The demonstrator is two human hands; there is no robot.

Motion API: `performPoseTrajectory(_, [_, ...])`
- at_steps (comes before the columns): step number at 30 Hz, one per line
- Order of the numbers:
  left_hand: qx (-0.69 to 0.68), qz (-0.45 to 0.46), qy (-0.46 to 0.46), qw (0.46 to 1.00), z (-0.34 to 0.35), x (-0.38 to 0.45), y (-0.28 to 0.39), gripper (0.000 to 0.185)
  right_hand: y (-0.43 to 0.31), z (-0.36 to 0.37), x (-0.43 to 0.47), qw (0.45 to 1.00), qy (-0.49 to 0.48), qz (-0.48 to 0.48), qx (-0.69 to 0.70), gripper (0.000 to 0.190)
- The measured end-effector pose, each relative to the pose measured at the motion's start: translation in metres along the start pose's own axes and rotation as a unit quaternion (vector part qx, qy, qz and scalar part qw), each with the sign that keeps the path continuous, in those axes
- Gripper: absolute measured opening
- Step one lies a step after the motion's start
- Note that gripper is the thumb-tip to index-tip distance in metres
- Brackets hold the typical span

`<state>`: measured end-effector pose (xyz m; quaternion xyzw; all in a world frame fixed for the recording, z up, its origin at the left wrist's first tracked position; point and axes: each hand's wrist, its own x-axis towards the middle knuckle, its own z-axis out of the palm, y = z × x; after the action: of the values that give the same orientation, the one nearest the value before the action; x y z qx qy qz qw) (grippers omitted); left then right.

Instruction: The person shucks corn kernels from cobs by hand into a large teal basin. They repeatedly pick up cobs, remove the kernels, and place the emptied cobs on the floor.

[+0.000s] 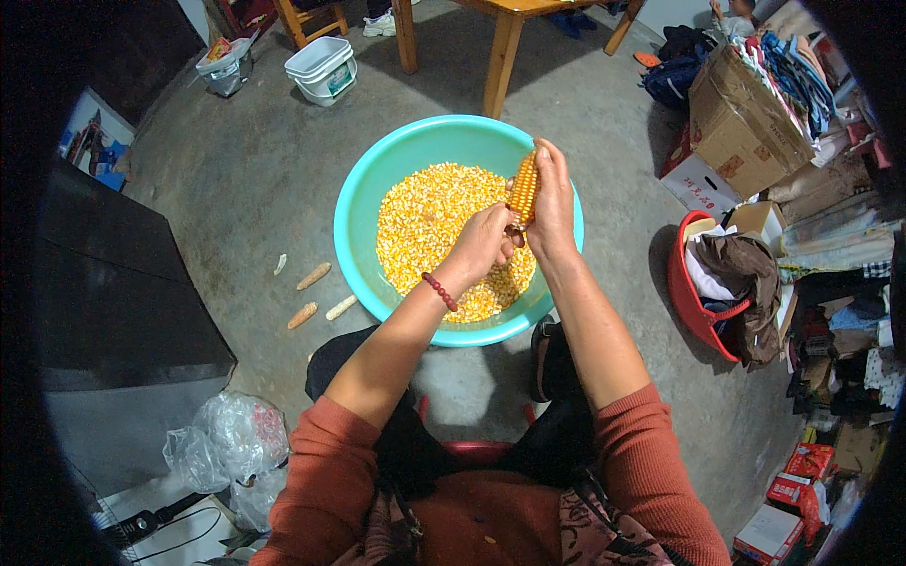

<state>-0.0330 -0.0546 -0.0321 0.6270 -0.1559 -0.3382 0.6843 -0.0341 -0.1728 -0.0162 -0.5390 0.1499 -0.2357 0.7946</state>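
A round turquoise plastic basin (361, 272) stands on the floor before me, its bottom covered with loose yellow and white corn kernels (432, 212). Above its right side my right hand (553, 194) is wrapped around an ear of corn (525, 187) that still bears rows of kernels. My left hand (488, 237), with a dark red bead bracelet (440, 291) at the wrist, is at the lower end of that ear; its fingers are partly curled, and whether they grip the ear is hard to see.
Bare corn cobs (313, 276) lie on the concrete floor left of the basin. A wooden table (504, 64) and a white bucket (322, 71) stand beyond it. At the right are a red basket of clothes (697, 311) and cardboard boxes (743, 120). Plastic bags (241, 435) lie lower left.
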Motion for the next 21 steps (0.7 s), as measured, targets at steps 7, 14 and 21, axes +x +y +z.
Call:
performPoseTrajectory(7, [0.04, 0.012, 0.019, 0.999, 0.005, -0.003, 0.008, 0.025, -0.004, 0.003, -0.004, 0.998, 0.005, 0.019, 0.066, 0.038])
performPoseTrajectory(14, [0.182, 0.112, 0.078, 0.974, 0.005, -0.001, -0.006, 0.028, -0.008, 0.008, -0.008, 0.999, -0.037, -0.012, 0.026, 0.038])
performPoseTrajectory(21, [0.172, 0.124, 0.053, 0.976, 0.006, -0.007, 0.0, 0.033, -0.017, 0.01, -0.011, 0.999, -0.053, 0.009, 0.0, 0.04])
